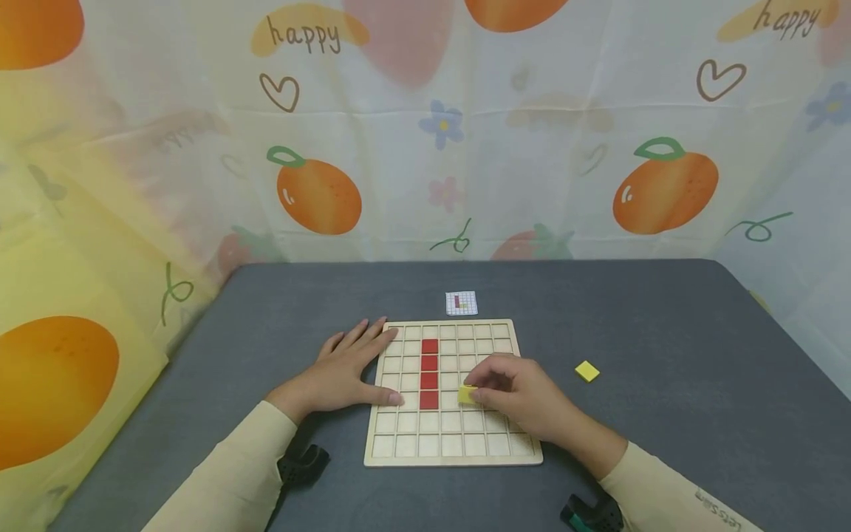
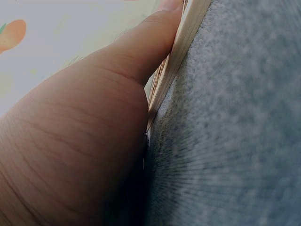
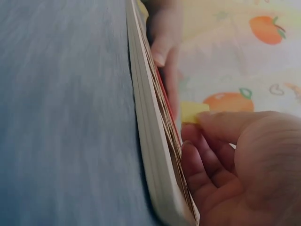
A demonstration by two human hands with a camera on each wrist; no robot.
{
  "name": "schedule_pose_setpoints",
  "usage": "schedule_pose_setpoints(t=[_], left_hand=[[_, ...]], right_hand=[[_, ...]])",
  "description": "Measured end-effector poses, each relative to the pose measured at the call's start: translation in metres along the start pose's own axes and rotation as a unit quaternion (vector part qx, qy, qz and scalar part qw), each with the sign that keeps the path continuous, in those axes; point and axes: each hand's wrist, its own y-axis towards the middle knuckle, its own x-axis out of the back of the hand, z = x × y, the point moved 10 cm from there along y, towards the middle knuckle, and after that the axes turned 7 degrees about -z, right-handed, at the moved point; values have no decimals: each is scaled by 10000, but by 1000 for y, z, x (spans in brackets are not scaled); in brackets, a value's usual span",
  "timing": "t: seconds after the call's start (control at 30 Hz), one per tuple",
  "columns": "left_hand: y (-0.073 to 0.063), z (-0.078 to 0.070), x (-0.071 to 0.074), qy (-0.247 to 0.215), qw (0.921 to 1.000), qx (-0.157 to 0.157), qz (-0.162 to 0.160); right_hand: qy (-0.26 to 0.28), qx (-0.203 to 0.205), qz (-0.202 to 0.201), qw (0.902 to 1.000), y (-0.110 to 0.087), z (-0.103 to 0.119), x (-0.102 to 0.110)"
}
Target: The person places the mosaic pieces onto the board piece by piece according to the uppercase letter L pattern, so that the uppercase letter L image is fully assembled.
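A wooden grid board (image 1: 452, 462) lies flat on the dark grey table, with a column of several red square tiles (image 1: 429, 363) in its cells. Over the board, right of the red column, my right hand (image 1: 521, 395) pinches a yellow square tile (image 1: 465, 394) between thumb and fingers. The right wrist view shows that yellow tile (image 3: 194, 112) at the fingertips, close over the board's surface. My left hand (image 1: 346, 373) rests on the board's left edge, its fingers straight and spread and the thumb lying over the cells. In the left wrist view, the thumb (image 2: 136, 44) lies along the board's rim.
Another yellow tile (image 1: 587, 371) lies on the table right of the board. Behind the board is a small printed card (image 1: 462, 303) with a coloured grid pattern. A fruit-patterned cloth (image 1: 452, 148) hangs at the table's far edge. Black straps sit at both wrists.
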Motion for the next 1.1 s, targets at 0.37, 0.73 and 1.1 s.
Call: schedule_pose_setpoints(t=[0.37,0.73,1.1], left_hand=[[-1,2,2,71,9999,124,-6],[0,0,4,22,10000,59,-55],[1,2,-2,10,10000,13,-37]], right_hand=[[-515,-57,0,9987,13,5,-23],[-801,205,313,9961,11,10,-29],[222,189,571,9979,5,7,-19]])
